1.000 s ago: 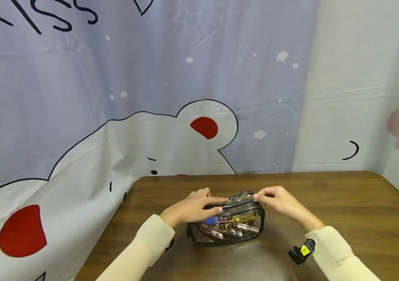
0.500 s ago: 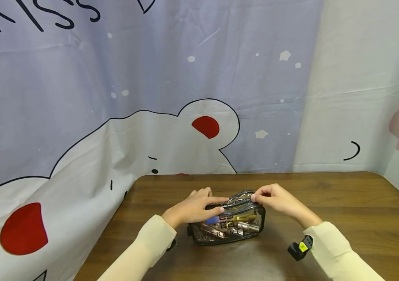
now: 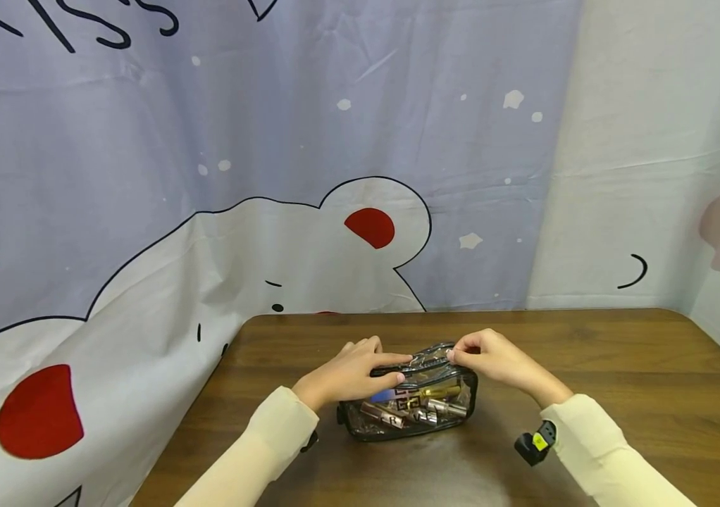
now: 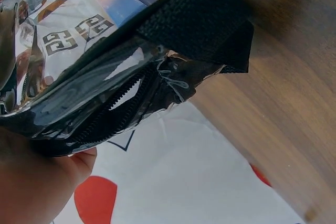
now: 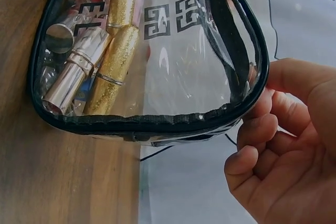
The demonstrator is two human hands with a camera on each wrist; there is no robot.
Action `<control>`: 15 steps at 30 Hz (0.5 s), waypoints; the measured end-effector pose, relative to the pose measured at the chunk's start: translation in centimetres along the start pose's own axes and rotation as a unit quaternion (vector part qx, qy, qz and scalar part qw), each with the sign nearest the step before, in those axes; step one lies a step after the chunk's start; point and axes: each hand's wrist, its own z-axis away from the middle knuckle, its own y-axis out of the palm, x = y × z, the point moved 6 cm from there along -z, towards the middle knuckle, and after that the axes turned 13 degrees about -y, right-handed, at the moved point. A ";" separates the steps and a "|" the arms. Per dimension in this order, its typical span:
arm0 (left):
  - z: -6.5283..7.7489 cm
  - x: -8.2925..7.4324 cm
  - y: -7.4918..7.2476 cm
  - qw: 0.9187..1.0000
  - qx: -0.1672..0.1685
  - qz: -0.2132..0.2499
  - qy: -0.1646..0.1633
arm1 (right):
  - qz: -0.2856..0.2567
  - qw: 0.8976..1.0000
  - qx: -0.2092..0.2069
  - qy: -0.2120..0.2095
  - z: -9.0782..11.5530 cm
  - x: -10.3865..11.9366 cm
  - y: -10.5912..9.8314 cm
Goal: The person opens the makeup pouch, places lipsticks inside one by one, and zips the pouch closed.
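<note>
A clear cosmetic bag [image 3: 411,401] with black trim and printed letters stands on the wooden table. Through its wall show gold tubes [image 5: 118,56], a metallic pink lipstick tube [image 5: 79,69] and other small cosmetics. My left hand [image 3: 347,373] holds the bag's upper left, its thumb on the near side and its fingers over the top. A black zipper [image 4: 121,98] runs along the top, partly parted near the left end. At the top right, my right hand [image 3: 493,359] pinches the zipper line between thumb and index finger; whatever pull lies there is hidden by the fingertips.
The wooden table [image 3: 588,394] reaches back to a printed cloth [image 3: 461,155] hanging behind it and down its left side. A black strap end [image 4: 199,24] juts from the bag's left side.
My right hand has moved a little to the left along the bag's top. The left hand and the bag have stayed almost where they were.
</note>
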 end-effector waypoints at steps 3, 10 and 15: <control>0.0 -0.1 -0.1 1.000 -0.002 -0.002 0.002 | 0.002 1.000 0.009 -0.015 -0.3 0.5 0.4; 0.1 -0.3 -0.1 1.000 -0.003 -0.004 0.001 | 0.021 0.999 0.018 -0.037 -1.0 1.9 1.0; 0.3 -0.2 -0.2 1.000 -0.005 -0.007 -0.002 | 0.010 0.999 0.025 -0.039 -1.3 2.3 1.5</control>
